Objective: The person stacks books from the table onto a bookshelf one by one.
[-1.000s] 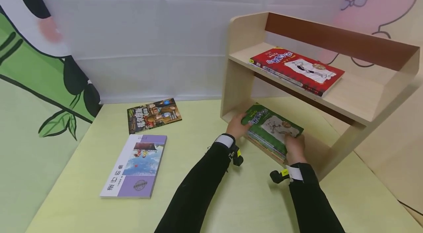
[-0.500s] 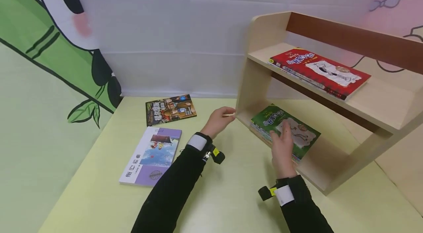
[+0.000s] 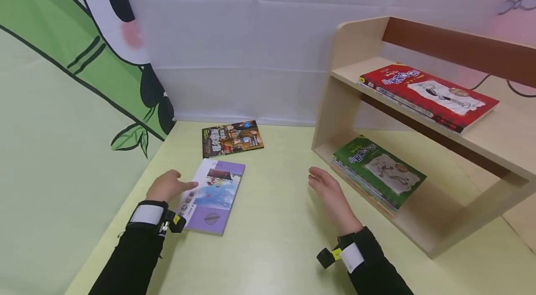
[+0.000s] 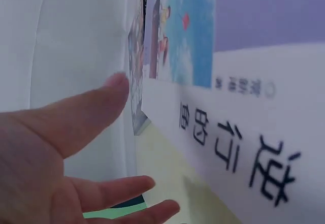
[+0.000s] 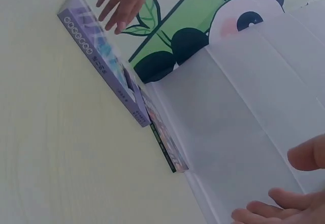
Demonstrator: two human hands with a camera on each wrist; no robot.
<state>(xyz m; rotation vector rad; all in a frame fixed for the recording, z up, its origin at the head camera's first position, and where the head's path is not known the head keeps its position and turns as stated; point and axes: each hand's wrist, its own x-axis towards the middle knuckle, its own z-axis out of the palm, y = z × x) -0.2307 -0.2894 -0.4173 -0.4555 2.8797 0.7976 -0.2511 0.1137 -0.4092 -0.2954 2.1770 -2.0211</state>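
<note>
My left hand (image 3: 168, 186) is over the left edge of a purple and white book (image 3: 215, 197), its thumb reaching across the cover. In the left wrist view the thumb and fingers are spread beside the book's white strip (image 4: 244, 148), with nothing between them. My right hand (image 3: 331, 195) hovers over the table between that book and the shelf, fingers extended and holding nothing. Behind the purple book lies a thinner dark comic-style book (image 3: 232, 138), near the wall. In the right wrist view both books show edge-on, with the purple spine (image 5: 101, 64) nearest.
At the right stands a two-level wooden bookshelf (image 3: 469, 146). A red book (image 3: 427, 95) lies on top of another on its upper level. A green book (image 3: 378, 171) tops a stack on the lower level. The pale yellow table (image 3: 276, 248) meets a cloth-covered wall (image 3: 251, 53) at the back.
Both hands have left the green book stack on the lower shelf. The left hand has swung left to the purple book; the right has drawn back leftward. The view has turned left.
</note>
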